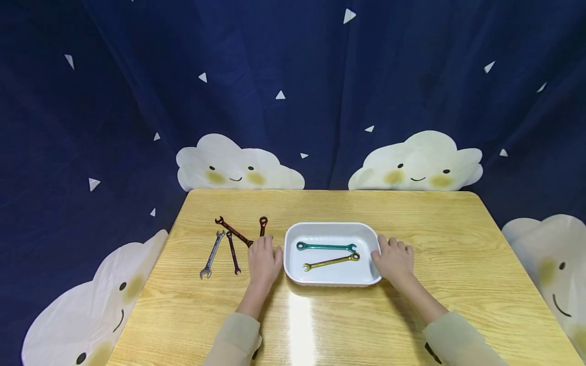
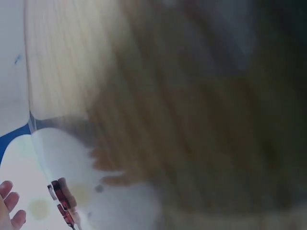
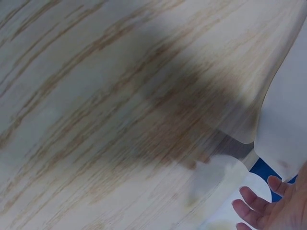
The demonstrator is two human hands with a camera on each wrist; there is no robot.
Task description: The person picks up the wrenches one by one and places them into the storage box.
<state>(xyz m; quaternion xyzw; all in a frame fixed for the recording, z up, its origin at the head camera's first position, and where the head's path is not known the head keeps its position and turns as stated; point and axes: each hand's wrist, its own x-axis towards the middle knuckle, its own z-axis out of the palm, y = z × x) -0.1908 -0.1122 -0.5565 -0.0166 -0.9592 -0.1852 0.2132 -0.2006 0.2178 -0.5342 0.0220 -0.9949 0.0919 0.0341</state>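
Observation:
My left hand [image 1: 264, 262] is palm-down at the left side of a white tray [image 1: 331, 281], its thumb close to the wall. A red wrench [image 1: 263, 223] shows just beyond its fingers; in the left wrist view the red wrench [image 2: 61, 196] appears apart from the fingertips [image 2: 13, 201]. At the tray's right end is my right hand [image 1: 396, 259], its thumb overlapping the rim in the head view. Loosely bent fingers [image 3: 254, 203] show in the right wrist view, with nothing between them. Inside the tray lie a teal wrench [image 1: 326, 247] and a gold wrench [image 1: 331, 262].
Left of my left hand, a long red-brown wrench [image 1: 234, 232], a silver wrench [image 1: 212, 255] and a small purple wrench [image 1: 233, 253] lie on the wooden table [image 1: 430, 223]. A dark blue curtain [image 1: 320, 61] with clouds hangs behind the table's far edge.

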